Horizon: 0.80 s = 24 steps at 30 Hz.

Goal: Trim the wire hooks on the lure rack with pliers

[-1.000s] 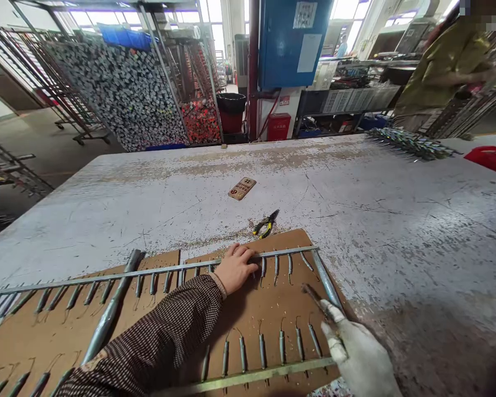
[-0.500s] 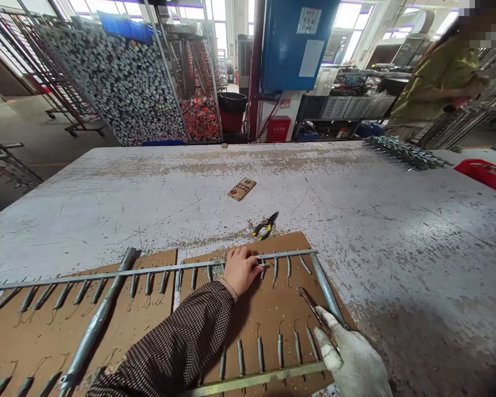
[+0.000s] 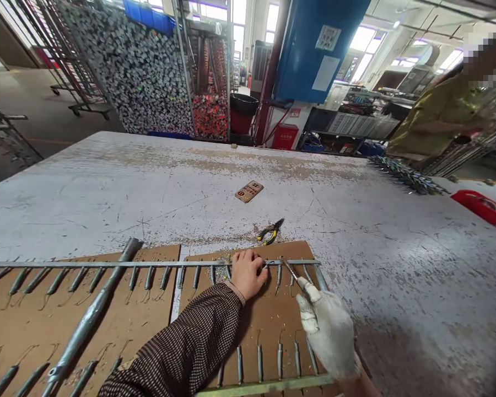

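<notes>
My left hand (image 3: 247, 274), bare, curls its fingers over the flat metal bar (image 3: 149, 264) of a hanging frame. Beside its thumb a small hooked piece (image 3: 268, 263) sticks out; its grip on that piece is partly hidden. My right hand (image 3: 328, 325), in a white glove, is closed on a slim, dark metal tool (image 3: 291, 271), whose tip reaches the bar just right of my left hand. Several grey rods with thin wire hooks hang along this bar, and more stand on the lower bar (image 3: 268, 387).
Brown cardboard (image 3: 149, 317) lies under the frame, crossed by a thick grey tube (image 3: 95, 314). Beyond are yellow-black pliers (image 3: 270, 231), a printed card (image 3: 249, 191) and a red tray (image 3: 479, 207). A person (image 3: 434, 118) stands at the far right.
My right hand has moved up and left, bringing the tool's tip to the bar near my left hand. My left hand stays on the bar. The camera view has shifted slightly.
</notes>
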Available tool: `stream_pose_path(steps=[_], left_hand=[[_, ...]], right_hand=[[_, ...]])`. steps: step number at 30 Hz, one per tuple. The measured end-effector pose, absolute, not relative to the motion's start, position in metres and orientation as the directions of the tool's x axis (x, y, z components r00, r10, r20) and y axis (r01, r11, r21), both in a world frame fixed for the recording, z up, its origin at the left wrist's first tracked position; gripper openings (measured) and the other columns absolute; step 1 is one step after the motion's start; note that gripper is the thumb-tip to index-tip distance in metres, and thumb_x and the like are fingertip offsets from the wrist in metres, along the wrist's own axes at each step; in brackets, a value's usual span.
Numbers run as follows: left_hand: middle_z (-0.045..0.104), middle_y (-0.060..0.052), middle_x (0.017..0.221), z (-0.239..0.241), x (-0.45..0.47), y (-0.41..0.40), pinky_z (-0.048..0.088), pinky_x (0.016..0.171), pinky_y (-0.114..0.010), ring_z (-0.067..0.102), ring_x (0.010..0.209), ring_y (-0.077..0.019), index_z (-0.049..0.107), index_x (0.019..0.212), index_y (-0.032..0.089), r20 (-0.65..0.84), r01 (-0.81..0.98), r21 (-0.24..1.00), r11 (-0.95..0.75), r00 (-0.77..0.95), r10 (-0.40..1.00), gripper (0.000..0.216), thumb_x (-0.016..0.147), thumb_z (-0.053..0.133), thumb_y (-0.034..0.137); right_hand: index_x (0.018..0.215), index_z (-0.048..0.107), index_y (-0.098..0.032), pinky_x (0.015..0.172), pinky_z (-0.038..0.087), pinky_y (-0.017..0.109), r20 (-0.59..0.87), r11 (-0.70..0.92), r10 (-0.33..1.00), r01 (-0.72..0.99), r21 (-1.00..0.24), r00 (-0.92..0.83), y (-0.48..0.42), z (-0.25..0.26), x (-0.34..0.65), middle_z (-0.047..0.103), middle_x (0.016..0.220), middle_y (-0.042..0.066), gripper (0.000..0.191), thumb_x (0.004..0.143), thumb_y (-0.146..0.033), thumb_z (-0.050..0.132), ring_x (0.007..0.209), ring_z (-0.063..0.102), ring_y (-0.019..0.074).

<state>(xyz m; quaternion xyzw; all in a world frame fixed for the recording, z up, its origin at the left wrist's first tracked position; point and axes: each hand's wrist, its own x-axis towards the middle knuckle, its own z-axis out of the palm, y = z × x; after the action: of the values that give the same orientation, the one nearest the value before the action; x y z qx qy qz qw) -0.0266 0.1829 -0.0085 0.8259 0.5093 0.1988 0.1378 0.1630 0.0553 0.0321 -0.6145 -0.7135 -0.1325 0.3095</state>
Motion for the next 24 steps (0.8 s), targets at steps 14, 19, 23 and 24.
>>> stream_pose_path(steps=[14,19,23,24], left_hand=[[0.061,-0.004,0.094,-0.011,-0.021,0.182,0.033,0.093,-0.043,0.053,0.097,-0.0223,0.061,0.070,0.020,0.181,0.766,0.504,-0.398,0.357,0.917,0.017,0.082,0.066,0.031],[0.061,-0.003,0.093,-0.013,-0.020,0.183,0.032,0.093,-0.042,0.053,0.095,-0.0209,0.060,0.068,0.020,0.183,0.761,0.521,-0.387,0.344,0.921,0.017,0.081,0.066,0.030],[0.061,-0.003,0.093,-0.013,-0.020,0.183,0.032,0.093,-0.041,0.053,0.095,-0.0206,0.059,0.067,0.019,0.184,0.754,0.534,-0.383,0.338,0.923,0.017,0.080,0.065,0.029],[0.061,-0.003,0.093,-0.013,-0.020,0.183,0.032,0.093,-0.042,0.053,0.096,-0.0207,0.059,0.067,0.019,0.183,0.754,0.536,-0.379,0.334,0.925,0.017,0.080,0.065,0.029]], right_hand=[[0.142,0.052,-0.015,0.078,0.044,0.031,0.624,0.291,0.769,0.945,-0.149,-0.138,0.064,0.025,0.163,0.067,0.080,0.004,0.042,0.100,-0.019,0.054,0.075,0.059,0.0190],[0.134,0.060,-0.017,0.063,0.036,0.030,0.566,0.281,0.799,0.958,-0.055,-0.201,0.068,0.016,0.164,0.057,0.063,-0.001,0.034,0.102,-0.024,0.050,0.060,0.051,0.0167],[0.141,0.052,-0.014,0.074,0.042,0.030,0.642,0.290,0.757,0.943,-0.161,-0.123,0.068,0.018,0.165,0.064,0.075,0.003,0.041,0.102,-0.024,0.051,0.070,0.057,0.0179],[0.139,0.054,-0.014,0.071,0.041,0.030,0.632,0.301,0.759,0.945,-0.126,-0.157,0.068,0.018,0.165,0.062,0.071,0.001,0.038,0.102,-0.024,0.050,0.067,0.055,0.0177]])
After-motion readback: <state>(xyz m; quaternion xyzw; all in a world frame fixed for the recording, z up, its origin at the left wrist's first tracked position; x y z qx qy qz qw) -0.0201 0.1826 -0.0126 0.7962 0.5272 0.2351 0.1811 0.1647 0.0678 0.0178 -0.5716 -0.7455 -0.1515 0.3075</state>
